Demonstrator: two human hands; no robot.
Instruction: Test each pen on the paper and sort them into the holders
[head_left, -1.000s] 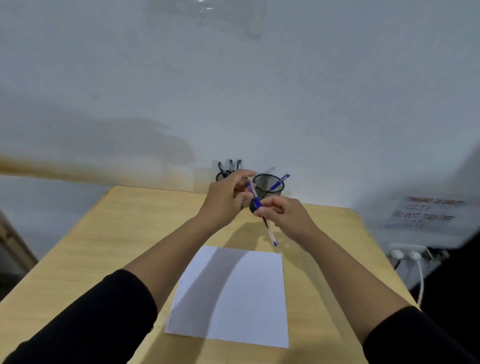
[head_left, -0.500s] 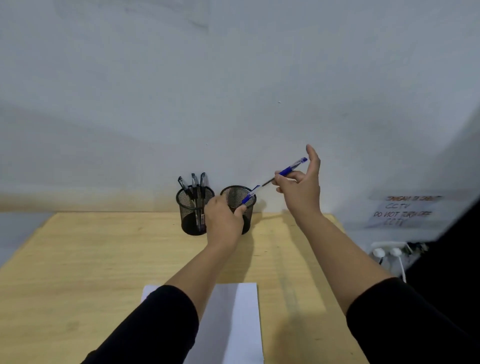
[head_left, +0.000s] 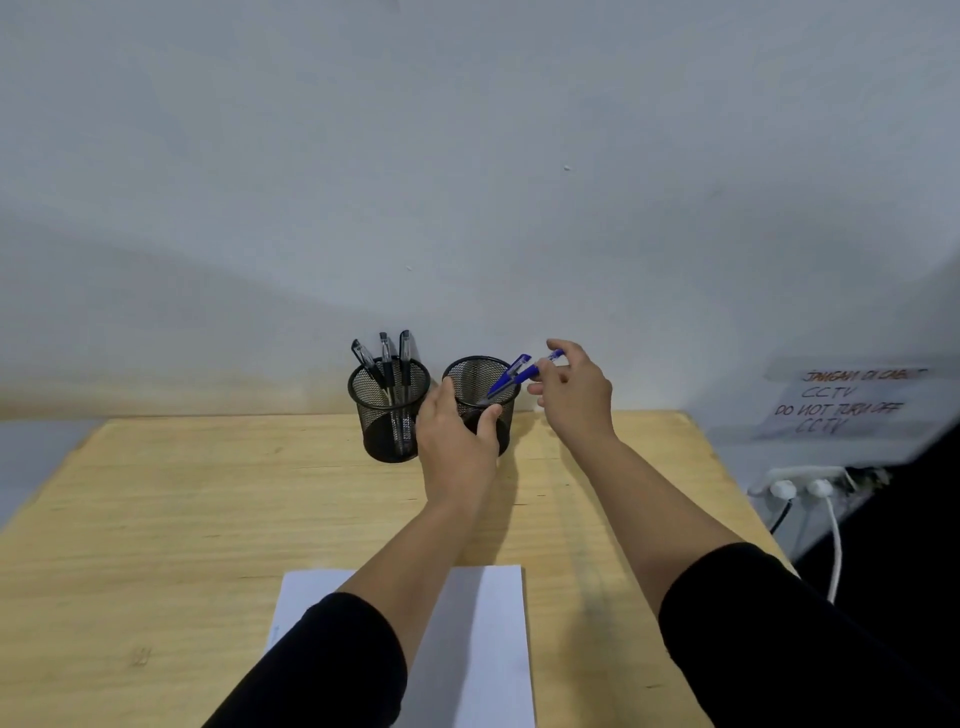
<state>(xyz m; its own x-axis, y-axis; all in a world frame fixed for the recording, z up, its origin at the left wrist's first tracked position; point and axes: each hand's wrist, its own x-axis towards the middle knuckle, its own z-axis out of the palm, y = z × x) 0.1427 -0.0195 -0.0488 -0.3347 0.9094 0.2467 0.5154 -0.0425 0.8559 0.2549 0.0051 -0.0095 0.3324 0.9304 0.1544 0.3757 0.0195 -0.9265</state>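
Two black mesh holders stand at the back of the wooden table (head_left: 182, 519). The left holder (head_left: 387, 415) has three black pens (head_left: 387, 358) in it. My left hand (head_left: 457, 436) grips the front of the right holder (head_left: 475, 376). One blue pen (head_left: 511, 371) leans inside it. My right hand (head_left: 574, 397) is just right of the rim, with thumb and forefinger loosely pinching the top end of a second blue pen (head_left: 535, 368). That pen slants down into the right holder. A white paper (head_left: 485, 649) lies near the front edge, partly under my left forearm.
A paper sign (head_left: 841, 402) with handwritten words hangs on the wall at the right. Below it a white power strip (head_left: 800, 483) holds plugs, and a white cable (head_left: 835, 545) drops past the table's right edge. The wall stands directly behind the holders.
My left hand went from the pen to the right holder. My right hand carried the blue pen up and over, then lowered it tip-first into that holder. The view tilted toward the holders.
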